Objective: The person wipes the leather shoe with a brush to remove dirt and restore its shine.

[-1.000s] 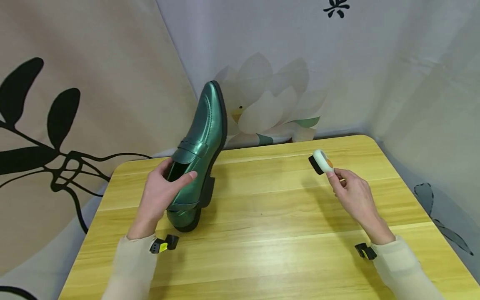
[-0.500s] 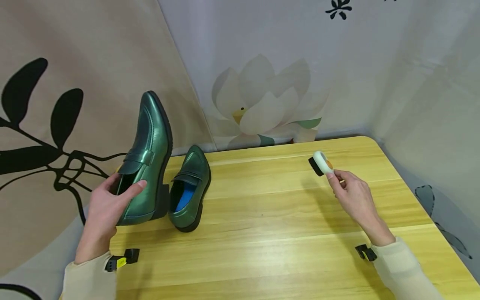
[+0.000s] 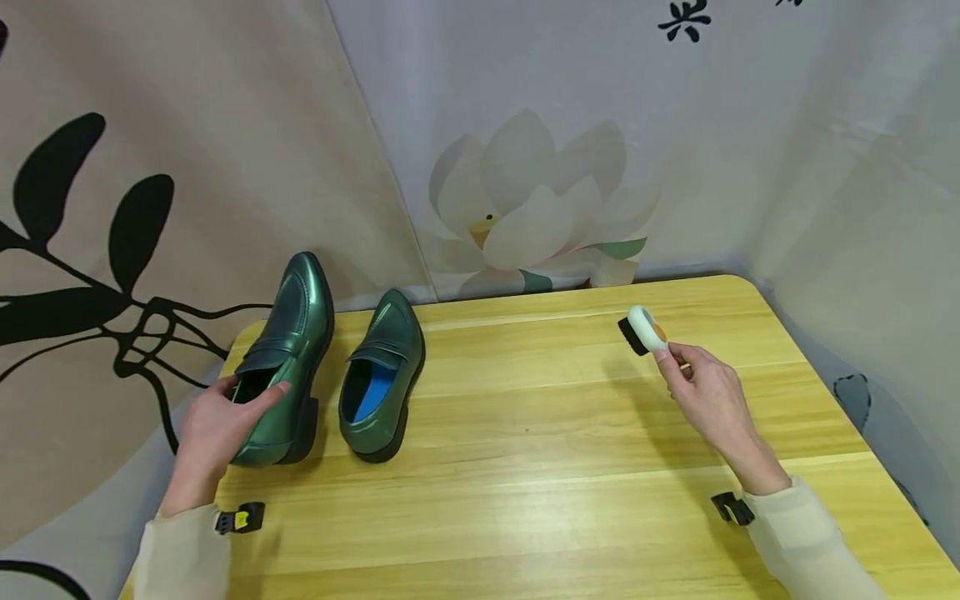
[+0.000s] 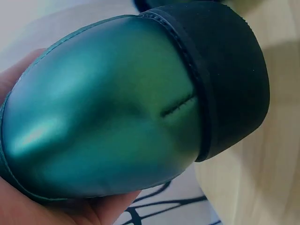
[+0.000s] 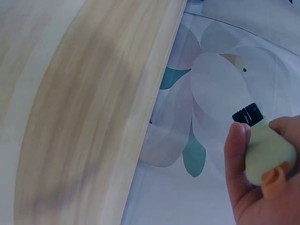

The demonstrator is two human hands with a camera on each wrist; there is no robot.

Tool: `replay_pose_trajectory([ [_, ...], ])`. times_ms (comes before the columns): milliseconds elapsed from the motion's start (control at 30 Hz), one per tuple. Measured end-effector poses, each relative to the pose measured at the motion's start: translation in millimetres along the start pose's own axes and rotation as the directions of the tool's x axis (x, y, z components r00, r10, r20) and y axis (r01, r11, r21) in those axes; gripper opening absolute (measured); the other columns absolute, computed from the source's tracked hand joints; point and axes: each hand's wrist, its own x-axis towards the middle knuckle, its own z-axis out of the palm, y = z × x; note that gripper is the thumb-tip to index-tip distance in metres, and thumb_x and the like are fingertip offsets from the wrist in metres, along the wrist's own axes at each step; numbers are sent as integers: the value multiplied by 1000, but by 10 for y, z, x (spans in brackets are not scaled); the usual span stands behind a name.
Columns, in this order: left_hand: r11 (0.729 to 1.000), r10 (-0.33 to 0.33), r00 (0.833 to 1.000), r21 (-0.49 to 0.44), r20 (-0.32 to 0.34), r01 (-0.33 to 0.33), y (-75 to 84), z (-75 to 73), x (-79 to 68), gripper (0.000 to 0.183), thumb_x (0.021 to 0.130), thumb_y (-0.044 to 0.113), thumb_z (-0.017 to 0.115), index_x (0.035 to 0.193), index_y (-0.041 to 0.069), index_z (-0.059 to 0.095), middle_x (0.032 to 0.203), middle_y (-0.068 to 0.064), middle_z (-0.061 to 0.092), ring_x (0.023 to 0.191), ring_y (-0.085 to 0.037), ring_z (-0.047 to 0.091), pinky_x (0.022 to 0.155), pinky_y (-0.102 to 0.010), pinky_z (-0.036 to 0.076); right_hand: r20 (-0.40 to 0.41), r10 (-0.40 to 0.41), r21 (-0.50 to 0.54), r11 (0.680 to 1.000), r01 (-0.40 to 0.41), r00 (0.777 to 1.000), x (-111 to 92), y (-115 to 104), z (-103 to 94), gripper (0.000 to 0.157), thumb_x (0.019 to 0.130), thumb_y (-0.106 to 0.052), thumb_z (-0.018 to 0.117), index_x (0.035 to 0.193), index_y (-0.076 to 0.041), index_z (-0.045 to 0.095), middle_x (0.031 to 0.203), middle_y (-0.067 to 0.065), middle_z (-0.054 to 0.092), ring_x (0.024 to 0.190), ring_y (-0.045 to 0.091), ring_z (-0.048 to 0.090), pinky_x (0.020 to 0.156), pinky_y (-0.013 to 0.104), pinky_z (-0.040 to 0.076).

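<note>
At the table's left side my left hand (image 3: 219,425) grips a green metallic loafer (image 3: 288,358) by its heel opening, thumb on the near side. Its heel end and black heel block (image 4: 234,79) fill the left wrist view. Just to the right, a second green loafer (image 3: 392,358) with a blue insole (image 3: 373,392) stands on the table. Off to the right, my right hand (image 3: 705,392) pinches the handle of a small white brush (image 3: 647,323) with black bristles (image 3: 632,336), held above the table. An orange part (image 5: 274,180) shows on the brush in the right wrist view.
The wooden table (image 3: 540,467) has rounded back corners. Behind it hangs a pale curtain (image 3: 540,125) with printed flowers and leaves, close to the back edge. A black wrist mount (image 3: 731,507) sits at the right cuff.
My left hand has carried its loafer leftward, then lowered it beside the second loafer, which came into full view. My right hand with the brush has stayed nearly still.
</note>
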Motion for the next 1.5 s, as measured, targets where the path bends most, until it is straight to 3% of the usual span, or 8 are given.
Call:
replay_pose_trajectory([
  [267, 973, 24, 1000, 229, -12, -20, -81, 120, 203, 116, 90, 73, 60, 150, -22, 29, 146, -46, 38, 123, -62, 45, 97, -70, 42, -1, 5, -7, 1000, -5, 1000, -13, 18, -3, 53, 110, -39, 50, 130, 8, 64, 97, 16, 69, 66, 19, 60, 52, 30, 46],
  [467, 962, 5, 999, 272, 49, -18, -68, 177, 303, 105, 90, 71, 62, 134, -22, 45, 123, -43, 53, 98, -52, 57, 76, -58, 48, 6, 10, -13, 1000, -10, 1000, -20, 33, -1, 54, 110, -39, 50, 130, 8, 64, 97, 16, 69, 67, 19, 60, 52, 30, 46],
  [600, 961, -1, 997, 277, 78, -21, -29, 229, 341, 78, 91, 67, 64, 97, -10, 56, 87, -23, 51, 75, -35, 51, 62, -44, 40, 5, 13, -15, 1000, -13, 1000, -35, 40, -1, 54, 110, -39, 50, 130, 9, 64, 98, 16, 69, 67, 20, 61, 52, 30, 46],
  [800, 960, -3, 995, 278, 104, -26, 26, 293, 380, 63, 92, 64, 63, 70, 8, 45, 70, -7, 38, 61, -24, 42, 58, -38, 33, 6, 20, -14, 1000, -20, 1000, -56, 46, -17, 55, 110, -39, 50, 131, 9, 63, 99, 17, 69, 68, 20, 61, 53, 30, 46],
  [967, 961, -3, 986, 274, 169, -44, 66, 256, 397, 71, 93, 69, 59, 81, -1, 52, 77, -13, 45, 69, -29, 48, 61, -40, 39, 2, 13, -15, 1000, -13, 1000, -63, 48, -12, 54, 110, -39, 50, 130, 10, 64, 100, 18, 70, 69, 20, 61, 53, 30, 47],
  [1100, 959, -25, 977, 280, 210, -36, 87, 194, 384, 103, 93, 76, 50, 122, -23, 51, 110, -39, 54, 94, -46, 56, 77, -55, 49, 10, 16, -19, 1000, -15, 1000, -66, 57, 2, 55, 110, -39, 50, 131, 9, 64, 100, 18, 69, 70, 21, 61, 53, 30, 47],
  [1300, 958, 82, 996, 277, -37, -69, 238, 215, 229, 116, 95, 74, 50, 146, -26, 24, 132, -49, 42, 111, -62, 51, 89, -70, 45, 47, 31, -61, 998, -28, 998, -53, 98, 5, 57, 109, -42, 51, 132, 9, 63, 102, 18, 68, 71, 22, 57, 55, 31, 43],
  [1500, 935, 319, 907, 245, -274, -255, 760, 407, -53, 84, 101, 47, 62, 153, -13, 35, 151, -37, 40, 134, -56, 42, 105, -70, 37, 128, -14, -139, 990, 32, 992, 23, 187, 8, 51, 108, -35, 57, 130, 11, 64, 104, 22, 67, 76, 26, 57, 63, 40, 46],
])
